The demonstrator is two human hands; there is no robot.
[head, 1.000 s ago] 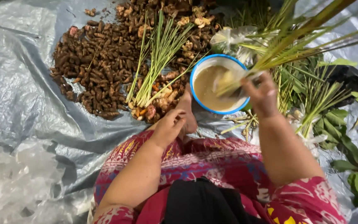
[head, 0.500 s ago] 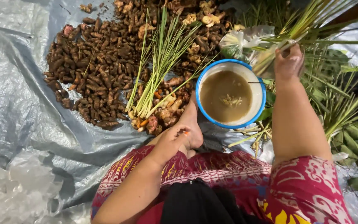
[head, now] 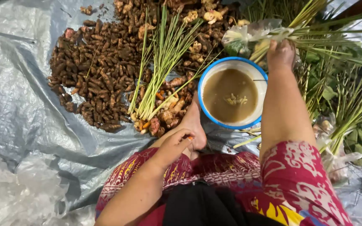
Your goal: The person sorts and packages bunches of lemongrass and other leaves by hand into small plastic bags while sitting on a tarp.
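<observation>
Raised since a moment ago, the right hand point(head: 280, 54) is now clenched around a bundle of lemongrass stalks point(head: 315, 31) beyond the blue-rimmed bowl point(head: 234, 95) of brown liquid. The left hand point(head: 173, 144) is rested loosely curled, holding nothing, by a bare foot point(head: 194, 121). Everything is laid on a grey plastic sheet point(head: 17, 104) (crumpled), with brown roots point(head: 101, 71) heaped there.

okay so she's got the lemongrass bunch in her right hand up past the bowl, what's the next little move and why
Probably lower the lemongrass bunch onto the green stalks behind the blue-rimmed bowl. The right hand grips it above that pile, past the bowl of murky brown water. The left hand rests by the foot, holding nothing I can make out, free to reach the loose stalks lying on the brown roots.
</observation>
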